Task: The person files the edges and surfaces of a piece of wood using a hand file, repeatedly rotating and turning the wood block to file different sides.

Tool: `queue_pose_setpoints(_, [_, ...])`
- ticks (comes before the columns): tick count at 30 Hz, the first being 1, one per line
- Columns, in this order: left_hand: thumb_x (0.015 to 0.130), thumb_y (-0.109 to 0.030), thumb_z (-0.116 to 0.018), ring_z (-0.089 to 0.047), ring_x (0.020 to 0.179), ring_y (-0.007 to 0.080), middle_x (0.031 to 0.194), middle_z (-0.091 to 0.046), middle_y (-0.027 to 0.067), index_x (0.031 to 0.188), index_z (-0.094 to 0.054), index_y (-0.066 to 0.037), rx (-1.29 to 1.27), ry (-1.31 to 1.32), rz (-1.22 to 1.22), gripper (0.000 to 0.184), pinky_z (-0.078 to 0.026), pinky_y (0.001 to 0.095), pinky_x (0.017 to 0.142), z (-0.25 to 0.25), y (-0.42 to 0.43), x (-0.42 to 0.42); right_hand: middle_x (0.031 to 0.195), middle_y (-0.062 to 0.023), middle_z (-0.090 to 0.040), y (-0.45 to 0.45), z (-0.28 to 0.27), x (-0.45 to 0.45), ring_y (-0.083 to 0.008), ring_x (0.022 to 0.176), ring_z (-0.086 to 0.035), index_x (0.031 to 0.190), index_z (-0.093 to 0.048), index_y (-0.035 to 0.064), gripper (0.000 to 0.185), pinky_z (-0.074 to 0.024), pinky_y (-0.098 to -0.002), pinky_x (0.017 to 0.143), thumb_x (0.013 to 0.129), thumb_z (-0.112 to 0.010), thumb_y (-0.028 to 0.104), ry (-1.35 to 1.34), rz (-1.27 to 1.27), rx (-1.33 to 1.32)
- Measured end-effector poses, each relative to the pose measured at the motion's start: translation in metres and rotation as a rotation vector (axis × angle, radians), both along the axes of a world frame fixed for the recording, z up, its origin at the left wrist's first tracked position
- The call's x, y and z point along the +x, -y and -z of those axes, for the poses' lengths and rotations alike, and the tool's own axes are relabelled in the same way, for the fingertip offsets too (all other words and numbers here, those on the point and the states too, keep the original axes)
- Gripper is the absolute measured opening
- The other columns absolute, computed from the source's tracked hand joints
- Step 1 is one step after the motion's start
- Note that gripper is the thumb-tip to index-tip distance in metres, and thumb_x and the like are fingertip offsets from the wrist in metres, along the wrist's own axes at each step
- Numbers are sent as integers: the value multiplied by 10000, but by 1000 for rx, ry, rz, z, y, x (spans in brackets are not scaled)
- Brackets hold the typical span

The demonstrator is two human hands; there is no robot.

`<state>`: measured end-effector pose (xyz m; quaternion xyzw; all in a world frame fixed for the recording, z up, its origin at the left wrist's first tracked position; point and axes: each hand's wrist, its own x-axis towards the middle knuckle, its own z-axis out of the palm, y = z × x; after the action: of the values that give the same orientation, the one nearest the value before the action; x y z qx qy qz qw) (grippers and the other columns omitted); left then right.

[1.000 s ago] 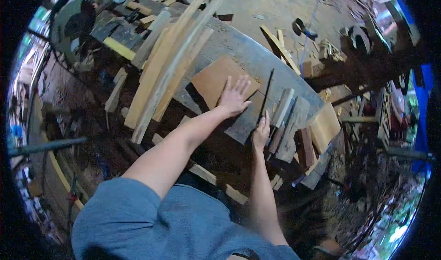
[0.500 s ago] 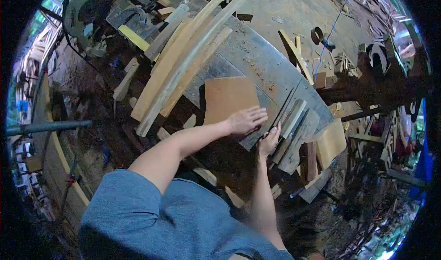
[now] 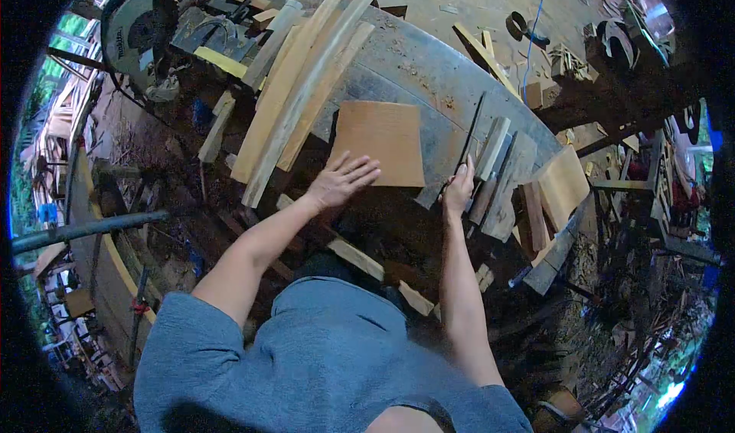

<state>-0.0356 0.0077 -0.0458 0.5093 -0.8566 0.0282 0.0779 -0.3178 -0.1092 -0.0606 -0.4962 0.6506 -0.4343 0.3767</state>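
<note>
A flat brown board (image 3: pixel 383 138) lies on the grey metal table (image 3: pixel 440 73), near its front edge. My left hand (image 3: pixel 346 180) is spread over the board's lower left corner, fingers apart and holding nothing. To the right, my right hand (image 3: pixel 458 192) is closed around the lower end of a thin dark rod (image 3: pixel 476 125), which points away from me. Just right of that hand lie a pale wooden block (image 3: pixel 494 146) and several wood strips.
Long planks (image 3: pixel 310 88) cross the table's left part. A circular saw (image 3: pixel 138 35) stands at the upper left. A curved wood sheet (image 3: pixel 563 186) rests at the right. A metal bar (image 3: pixel 92 230) juts in at the left.
The board has turned until its sides run nearly straight. My left hand has moved left across it to its lower left corner. My right hand stays at the dark rod.
</note>
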Motion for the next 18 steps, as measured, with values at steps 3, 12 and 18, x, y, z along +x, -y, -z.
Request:
queue_pose_setpoints(3, [949, -251, -535, -375, 1402, 234, 1538, -384, 37, 1493, -382, -199, 2, -91, -258, 568, -216, 481, 1182, -10, -33, 8, 742, -49, -553, 3, 22, -10, -123, 580, -478, 1417, -488, 84, 452, -405, -314, 555, 1041, -415, 323, -93, -32, -74])
queue_pose_setpoints(12, [796, -568, -711, -594, 1065, 366, 1145, -598, 227, 1113, -633, -17, 433, -679, -1011, 640, -475, 455, 864, -11, 4, 6, 961, -138, -630, -10, 0, -5, -227, 790, -594, 1416, -471, 52, 478, -473, -369, 730, 1043, -397, 341, 30, -23, 117])
queue_pose_setpoints(18, [816, -520, -707, -659, 889, 327, 958, -669, 212, 1006, -615, 21, 554, -974, -987, 580, -486, 433, 785, -26, 11, 1, 1396, -190, -534, -23, 4, -13, -326, 1288, -512, 1417, -462, 37, 466, -379, -381, 1067, 1048, -382, 310, -72, -137, 51])
